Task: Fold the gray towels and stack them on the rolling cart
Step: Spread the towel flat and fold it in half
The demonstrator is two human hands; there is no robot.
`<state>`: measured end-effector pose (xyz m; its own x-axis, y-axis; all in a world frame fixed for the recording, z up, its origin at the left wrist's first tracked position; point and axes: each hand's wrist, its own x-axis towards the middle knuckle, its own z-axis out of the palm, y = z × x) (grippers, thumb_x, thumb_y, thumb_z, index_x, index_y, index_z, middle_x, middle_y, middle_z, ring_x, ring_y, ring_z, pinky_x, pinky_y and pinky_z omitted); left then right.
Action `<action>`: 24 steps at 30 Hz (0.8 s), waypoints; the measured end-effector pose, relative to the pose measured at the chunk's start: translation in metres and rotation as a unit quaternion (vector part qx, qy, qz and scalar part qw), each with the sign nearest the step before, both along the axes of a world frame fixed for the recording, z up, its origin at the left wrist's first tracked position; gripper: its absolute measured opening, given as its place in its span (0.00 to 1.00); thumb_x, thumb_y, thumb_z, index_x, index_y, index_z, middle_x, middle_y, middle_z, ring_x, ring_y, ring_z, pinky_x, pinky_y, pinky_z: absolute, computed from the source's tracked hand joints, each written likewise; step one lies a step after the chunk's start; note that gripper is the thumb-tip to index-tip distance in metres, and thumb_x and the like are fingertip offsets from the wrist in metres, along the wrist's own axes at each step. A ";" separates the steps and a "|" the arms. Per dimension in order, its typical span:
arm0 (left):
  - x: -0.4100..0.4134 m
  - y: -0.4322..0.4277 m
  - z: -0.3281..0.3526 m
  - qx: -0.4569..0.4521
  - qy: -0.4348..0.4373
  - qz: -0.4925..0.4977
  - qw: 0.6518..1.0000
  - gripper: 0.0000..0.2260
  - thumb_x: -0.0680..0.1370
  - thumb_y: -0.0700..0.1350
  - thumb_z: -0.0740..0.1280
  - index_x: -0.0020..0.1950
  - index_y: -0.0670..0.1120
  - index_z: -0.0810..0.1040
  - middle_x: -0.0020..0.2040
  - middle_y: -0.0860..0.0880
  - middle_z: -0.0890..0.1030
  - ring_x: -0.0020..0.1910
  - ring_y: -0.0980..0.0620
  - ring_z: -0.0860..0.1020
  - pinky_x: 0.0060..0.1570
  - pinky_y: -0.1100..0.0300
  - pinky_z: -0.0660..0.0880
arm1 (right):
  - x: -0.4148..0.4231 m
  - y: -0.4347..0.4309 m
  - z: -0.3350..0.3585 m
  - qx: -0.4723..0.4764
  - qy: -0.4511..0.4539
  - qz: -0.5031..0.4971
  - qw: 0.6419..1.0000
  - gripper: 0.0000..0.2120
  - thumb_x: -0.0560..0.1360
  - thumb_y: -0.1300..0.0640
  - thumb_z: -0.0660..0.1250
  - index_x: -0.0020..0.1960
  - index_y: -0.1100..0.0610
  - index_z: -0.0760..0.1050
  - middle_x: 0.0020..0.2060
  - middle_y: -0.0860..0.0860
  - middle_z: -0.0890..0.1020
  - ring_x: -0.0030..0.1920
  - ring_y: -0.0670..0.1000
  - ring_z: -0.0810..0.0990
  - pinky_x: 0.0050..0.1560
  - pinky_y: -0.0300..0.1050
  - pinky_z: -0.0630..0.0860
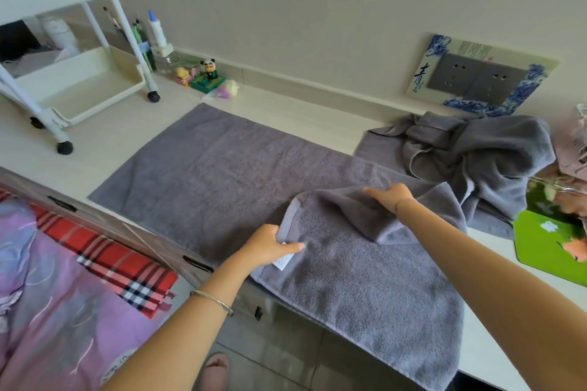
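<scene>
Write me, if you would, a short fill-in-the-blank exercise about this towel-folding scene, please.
1. The left hand pinches the spread gray towel's hem beside a white ____.
2. The crumpled gray towel lies to the ____ of the spread one.
3. The rolling cart stands on ____ casters.
Missing words: label; right; black.

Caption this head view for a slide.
Folding a gray towel: left hand and right hand turn its end over near the rolling cart.
</scene>
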<state>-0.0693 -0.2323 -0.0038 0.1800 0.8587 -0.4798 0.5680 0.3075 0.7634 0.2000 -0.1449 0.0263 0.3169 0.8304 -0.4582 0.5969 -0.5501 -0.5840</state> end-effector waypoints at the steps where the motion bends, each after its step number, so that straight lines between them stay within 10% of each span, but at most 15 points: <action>1: 0.003 -0.002 0.003 -0.015 -0.020 0.013 1.000 0.16 0.72 0.52 0.73 0.37 0.45 0.69 0.30 0.54 0.65 0.30 0.56 0.65 0.28 0.66 0.62 | -0.002 0.001 0.001 0.000 0.023 -0.006 1.000 0.25 0.72 0.44 0.70 0.56 0.65 0.74 0.47 0.57 0.76 0.52 0.57 0.74 0.46 0.44 0.71; 7: 0.007 0.001 0.041 -0.048 -0.089 0.041 0.994 0.16 0.73 0.56 0.71 0.48 0.42 0.82 0.39 0.52 0.80 0.40 0.57 0.78 0.39 0.68 0.71 | -0.006 0.013 0.041 0.205 0.001 0.054 0.977 0.21 0.75 0.53 0.68 0.28 0.54 0.63 0.26 0.49 0.64 0.31 0.49 0.62 0.30 0.39 0.60; 24: -0.189 0.084 0.176 -0.061 -0.205 0.000 0.977 0.14 0.77 0.49 0.67 0.60 0.46 0.78 0.54 0.48 0.83 0.54 0.52 0.81 0.52 0.62 0.77 | -0.214 0.151 0.181 0.430 0.084 0.084 0.895 0.17 0.78 0.58 0.63 0.32 0.56 0.64 0.27 0.49 0.61 0.29 0.44 0.58 0.29 0.37 0.59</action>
<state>-0.2587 -0.1485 0.1719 0.3787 0.8001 -0.4652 0.2214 0.4097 0.8849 -0.0144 0.0060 0.2072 0.1412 0.9287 0.3429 0.4929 0.2345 -0.8379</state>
